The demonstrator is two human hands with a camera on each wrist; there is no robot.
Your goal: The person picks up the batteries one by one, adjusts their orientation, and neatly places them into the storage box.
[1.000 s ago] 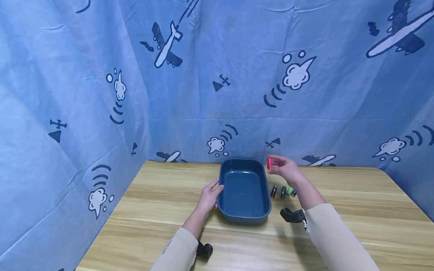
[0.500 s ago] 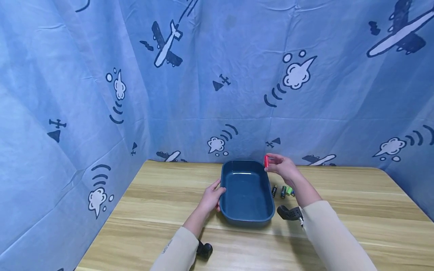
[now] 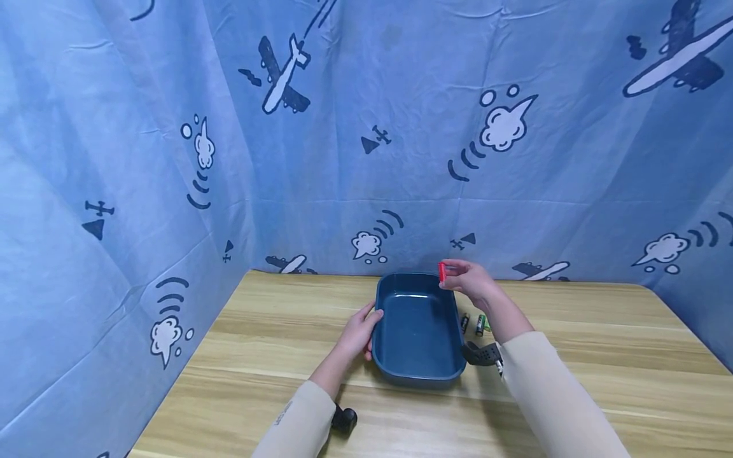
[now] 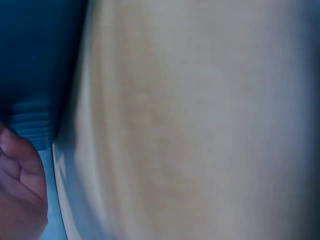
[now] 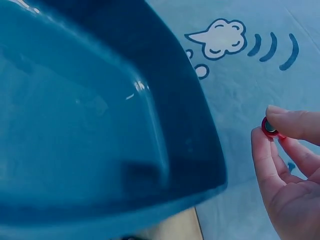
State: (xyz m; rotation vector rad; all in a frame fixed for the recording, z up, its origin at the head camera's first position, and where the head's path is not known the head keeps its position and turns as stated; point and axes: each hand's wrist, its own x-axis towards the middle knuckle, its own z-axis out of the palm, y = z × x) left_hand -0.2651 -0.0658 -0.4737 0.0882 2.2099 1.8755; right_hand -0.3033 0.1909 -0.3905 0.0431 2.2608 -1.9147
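A deep dark-blue plastic bin (image 3: pixel 415 334) with rounded corners sits in the middle of the wooden table, its inside bare. At its left side my left hand (image 3: pixel 355 334) grips the wall, thumb over the rim and fingers below outside. In the left wrist view that hand (image 4: pixel 22 185) shows partly at the ribbed edge of the bin (image 4: pixel 37 60). My right hand (image 3: pixel 472 283) pinches a red battery (image 3: pixel 442 272) upright between thumb and fingertips, overlapping the bin's far right corner. From the right wrist, the end of the battery (image 5: pixel 270 127) shows between the fingers.
Several batteries lie right of the bin: a black one (image 3: pixel 465 322), a dark green one (image 3: pixel 480 325) and a bright green one (image 3: pixel 487 323), partly hidden by the right arm. A blue airplane-print curtain (image 3: pixel 412 159) hangs behind and left of the wooden table (image 3: pixel 275 318).
The right hand has moved left with the red battery, to over the bin's far right corner. Bin and left hand have shifted slightly right and nearer. The right arm hides more of the loose batteries.
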